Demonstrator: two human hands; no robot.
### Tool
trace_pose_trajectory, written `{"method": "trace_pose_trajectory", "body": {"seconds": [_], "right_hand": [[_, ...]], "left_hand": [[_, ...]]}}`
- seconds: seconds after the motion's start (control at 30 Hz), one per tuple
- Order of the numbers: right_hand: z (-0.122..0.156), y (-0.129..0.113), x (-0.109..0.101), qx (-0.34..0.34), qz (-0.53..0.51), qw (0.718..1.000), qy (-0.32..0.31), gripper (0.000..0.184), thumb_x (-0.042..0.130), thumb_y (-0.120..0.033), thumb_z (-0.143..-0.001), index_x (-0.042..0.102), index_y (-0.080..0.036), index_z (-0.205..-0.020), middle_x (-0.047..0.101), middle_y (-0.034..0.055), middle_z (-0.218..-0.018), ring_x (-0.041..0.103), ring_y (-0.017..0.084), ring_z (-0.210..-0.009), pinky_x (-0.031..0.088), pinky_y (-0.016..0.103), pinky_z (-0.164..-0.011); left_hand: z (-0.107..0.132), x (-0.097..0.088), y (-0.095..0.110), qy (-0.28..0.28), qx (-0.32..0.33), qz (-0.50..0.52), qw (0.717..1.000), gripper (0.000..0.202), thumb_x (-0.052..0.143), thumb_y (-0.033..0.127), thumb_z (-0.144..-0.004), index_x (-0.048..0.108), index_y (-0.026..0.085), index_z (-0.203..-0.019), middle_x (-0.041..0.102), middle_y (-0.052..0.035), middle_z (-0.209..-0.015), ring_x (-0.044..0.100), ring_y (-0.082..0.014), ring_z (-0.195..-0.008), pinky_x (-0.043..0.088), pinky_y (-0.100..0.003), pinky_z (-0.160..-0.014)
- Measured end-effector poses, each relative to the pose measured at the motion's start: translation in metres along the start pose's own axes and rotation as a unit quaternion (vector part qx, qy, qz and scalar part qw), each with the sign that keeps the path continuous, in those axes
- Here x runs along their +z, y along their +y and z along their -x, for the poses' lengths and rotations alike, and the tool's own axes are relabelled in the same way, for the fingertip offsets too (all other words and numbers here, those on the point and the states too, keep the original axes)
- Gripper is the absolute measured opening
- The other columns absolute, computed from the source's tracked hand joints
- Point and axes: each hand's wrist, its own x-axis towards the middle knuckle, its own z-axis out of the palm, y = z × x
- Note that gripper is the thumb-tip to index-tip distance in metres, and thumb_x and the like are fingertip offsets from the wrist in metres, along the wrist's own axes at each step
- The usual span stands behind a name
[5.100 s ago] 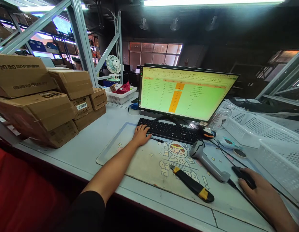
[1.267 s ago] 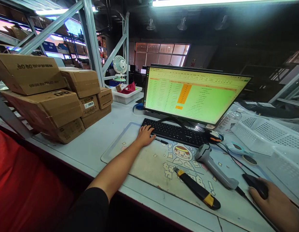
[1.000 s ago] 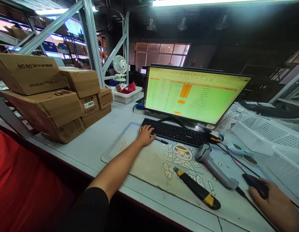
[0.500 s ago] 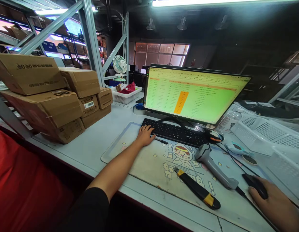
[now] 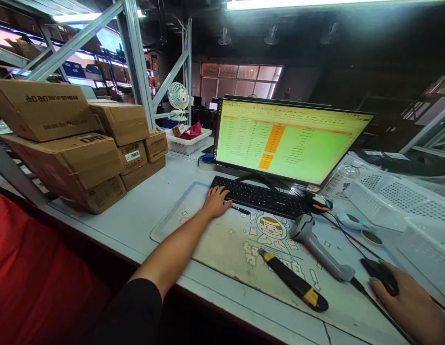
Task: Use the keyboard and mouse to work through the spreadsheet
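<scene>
My left hand (image 5: 216,201) rests with fingers spread over the left end of a black keyboard (image 5: 269,199). A dark pen (image 5: 240,209) lies beside that thumb, along the keyboard's near edge. At the lower right, my right hand (image 5: 411,299) is wrapped over a black computer mouse (image 5: 381,277); some of its fingers are hidden. Between the hands, a grey barcode scanner (image 5: 323,251) and a black-and-yellow utility knife (image 5: 294,280) lie on a printed desk mat (image 5: 215,249). Behind the keyboard stands a monitor (image 5: 240,139) with a spreadsheet on its screen, partly filled orange.
Several cardboard boxes (image 5: 64,153) are stacked on the desk's left side. White plastic baskets (image 5: 395,191) stand at the right, near tape rolls (image 5: 371,237) and a clear bottle (image 5: 339,179). Someone's red sleeve (image 5: 31,268) shows at the lower left. Behind is a small fan (image 5: 178,96).
The spreadsheet on the screen has scrolled; its orange cells now sit higher, in two blocks with a gap. Both hands appear in the same places.
</scene>
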Motion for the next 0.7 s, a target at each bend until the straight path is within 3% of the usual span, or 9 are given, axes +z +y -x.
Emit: {"method": "trace_pose_trajectory", "body": {"seconds": [0.13, 0.33, 0.6, 0.7], "right_hand": [[-0.0005, -0.0005, -0.0005, 0.006, -0.006, 1.0, -0.003, 0.078, 0.037, -0.063, -0.081, 0.057, -0.008, -0.132, 0.066, 0.0272, -0.126, 0.064, 0.045, -0.119, 0.053, 0.057, -0.1], [0.0011, -0.0003, -0.0008, 0.025, 0.012, 0.999, -0.024, 0.083, 0.034, -0.065, -0.084, 0.052, -0.004, -0.139, 0.063, 0.0288, -0.129, 0.062, 0.044, -0.122, 0.052, 0.054, -0.103], [0.0017, -0.0035, -0.0023, -0.003, -0.001, 1.0, -0.013, 0.084, 0.033, -0.064, -0.084, 0.056, -0.004, -0.138, 0.063, 0.0282, -0.133, 0.061, 0.046, -0.123, 0.049, 0.058, -0.107], [0.0027, -0.007, -0.0043, 0.016, -0.002, 1.0, -0.016, 0.083, 0.035, -0.065, -0.082, 0.056, -0.005, -0.136, 0.064, 0.029, -0.13, 0.062, 0.047, -0.122, 0.052, 0.059, -0.102]], "left_hand": [[-0.0001, -0.0002, 0.0002, -0.003, 0.001, -0.003, 1.0, 0.055, 0.052, 0.044, -0.103, 0.054, 0.022, -0.154, 0.041, -0.0103, -0.167, 0.03, -0.0338, -0.157, 0.021, -0.053, -0.131], [0.0002, 0.0004, 0.0005, 0.002, -0.001, -0.008, 1.0, 0.054, 0.053, 0.044, -0.103, 0.054, 0.023, -0.153, 0.042, -0.0093, -0.167, 0.031, -0.0328, -0.156, 0.021, -0.052, -0.131], [0.0001, 0.0008, 0.0006, 0.003, -0.001, -0.005, 1.0, 0.054, 0.053, 0.044, -0.103, 0.054, 0.023, -0.152, 0.042, -0.0089, -0.166, 0.031, -0.0327, -0.156, 0.021, -0.051, -0.131], [-0.0004, 0.002, 0.0001, 0.006, 0.0, -0.005, 1.0, 0.053, 0.053, 0.044, -0.103, 0.055, 0.023, -0.152, 0.042, -0.0093, -0.166, 0.032, -0.0324, -0.156, 0.021, -0.051, -0.13]]}}
